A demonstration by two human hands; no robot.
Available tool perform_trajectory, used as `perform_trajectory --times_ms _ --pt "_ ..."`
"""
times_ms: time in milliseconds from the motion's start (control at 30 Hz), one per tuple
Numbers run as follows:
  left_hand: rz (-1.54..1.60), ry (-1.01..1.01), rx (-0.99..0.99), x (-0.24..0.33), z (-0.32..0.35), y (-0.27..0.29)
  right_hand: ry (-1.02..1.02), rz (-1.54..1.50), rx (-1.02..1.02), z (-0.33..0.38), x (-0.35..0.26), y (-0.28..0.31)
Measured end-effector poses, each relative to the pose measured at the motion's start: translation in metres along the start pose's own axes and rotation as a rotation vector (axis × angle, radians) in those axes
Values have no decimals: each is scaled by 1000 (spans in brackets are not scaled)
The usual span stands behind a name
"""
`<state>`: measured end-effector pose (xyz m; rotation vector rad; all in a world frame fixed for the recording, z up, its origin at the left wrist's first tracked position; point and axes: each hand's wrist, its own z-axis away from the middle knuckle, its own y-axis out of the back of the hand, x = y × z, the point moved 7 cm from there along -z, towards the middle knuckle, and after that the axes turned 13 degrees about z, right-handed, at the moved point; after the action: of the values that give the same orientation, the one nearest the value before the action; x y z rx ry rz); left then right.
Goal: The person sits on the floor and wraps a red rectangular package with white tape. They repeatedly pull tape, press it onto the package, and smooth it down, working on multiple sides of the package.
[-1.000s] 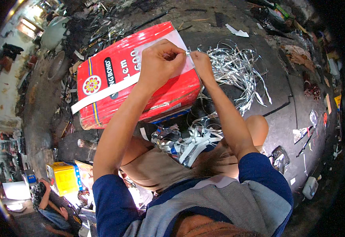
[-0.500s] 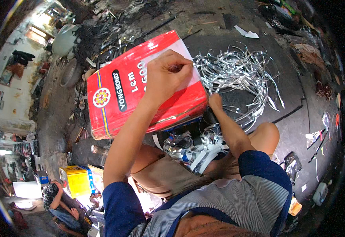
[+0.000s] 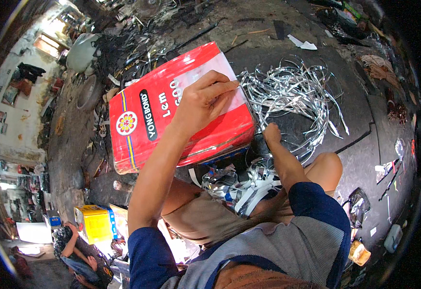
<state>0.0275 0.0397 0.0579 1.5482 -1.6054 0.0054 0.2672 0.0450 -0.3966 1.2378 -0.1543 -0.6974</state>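
Counting what is lying in front of me.
I am seeing one large red tin can (image 3: pixel 172 115), one tangled pile of silver metal strips (image 3: pixel 292 96), one yellow tin (image 3: pixel 92 222), two hands, and one other person sitting (image 3: pixel 73 253) nearby.

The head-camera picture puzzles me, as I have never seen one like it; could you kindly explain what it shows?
It comes from a wide fisheye camera worn on a person's head, looking down, so straight edges bend near the rim. The forearms rising from the bottom are the wearer's own. The left hand rests on top of a large red tin, fingers pinched at its far edge. The right hand reaches down beside the tin, at a heap of shiny metal strips on the dark floor. A yellow tin stands at lower left, near another seated person.
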Motion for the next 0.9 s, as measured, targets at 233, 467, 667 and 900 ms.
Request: perform_trajectory --times_ms 233,467,667,900 --pt "-17 -76 -7 3 4 -1 -68 13 85 -9 27 27" --pt "-362 -166 -100 21 5 -4 -141 -8 105 -16 56 38" --pt "-429 -206 -110 6 6 -15 -9 162 169 -50 139 14" --pt "-241 48 -162 27 -1 -19 -677 -596 217 4 111 24"
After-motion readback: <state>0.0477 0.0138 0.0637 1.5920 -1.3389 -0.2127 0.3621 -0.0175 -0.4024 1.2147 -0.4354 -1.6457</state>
